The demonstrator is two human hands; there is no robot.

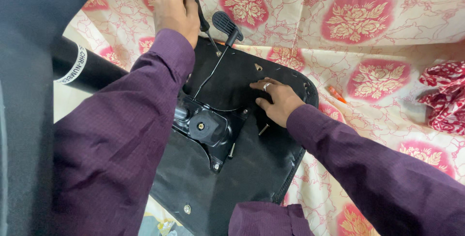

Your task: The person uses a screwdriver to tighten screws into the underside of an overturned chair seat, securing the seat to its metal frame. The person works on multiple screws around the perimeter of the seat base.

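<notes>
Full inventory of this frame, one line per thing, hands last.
seat base: 1, black, upside down on the floral sheet, centre
metal mechanism: 1, black, bolted onto the seat base, centre
lever: 1, black with ribbed paddle, at the seat's far edge
loose bolts: 2 visible, silver, lying on the seat base beside the mechanism
floral sheet: 1, cream with pink flower patches, under everything
red cloth: 1, red and white print, right edge
orange item: 1, small, on the sheet right of the seat; kind unclear
black cylinder: 1, with white label, left
left hand: gripping a thin black tool near the lever
right hand: flat on the seat base, ring on one finger
</notes>
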